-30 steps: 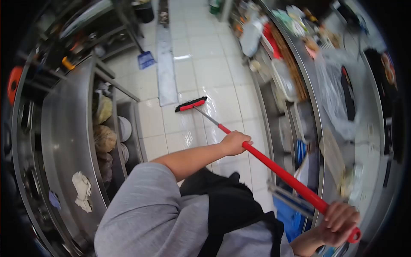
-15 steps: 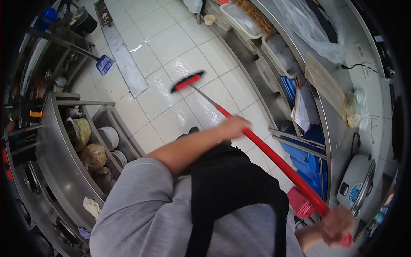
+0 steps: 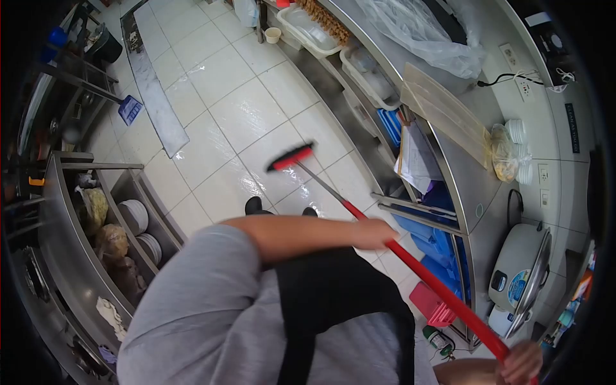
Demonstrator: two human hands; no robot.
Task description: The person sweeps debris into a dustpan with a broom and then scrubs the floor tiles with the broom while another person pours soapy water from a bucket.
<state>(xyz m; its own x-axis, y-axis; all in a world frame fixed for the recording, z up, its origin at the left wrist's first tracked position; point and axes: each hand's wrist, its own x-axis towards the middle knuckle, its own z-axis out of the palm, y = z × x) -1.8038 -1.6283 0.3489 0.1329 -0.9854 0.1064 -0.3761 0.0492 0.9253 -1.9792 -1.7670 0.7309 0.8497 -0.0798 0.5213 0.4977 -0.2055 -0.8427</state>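
Note:
A broom with a red handle [image 3: 439, 290] slants across the view from the lower right to its red and black head [image 3: 290, 156], which is over the wet white floor tiles [image 3: 247, 122]. Midway along the handle, my left hand [image 3: 374, 234] is closed round it. My right hand [image 3: 521, 361] grips the handle near its top end, at the lower right edge of the view. The tips of my dark shoes [image 3: 254, 205] show beyond the black apron [image 3: 346, 289].
Steel shelves with plates [image 3: 133, 216] and bagged food stand left. A blue dustpan [image 3: 129, 110] is near a floor drain strip [image 3: 160, 115]. Right, a steel counter [image 3: 471, 199] holds a rice cooker [image 3: 520, 269]; a red bin [image 3: 431, 304] sits below.
The broom head has moved right and down in the view, closer to my feet. Both hands have shifted slightly lower with the handle. The surroundings have slid left as the camera turned.

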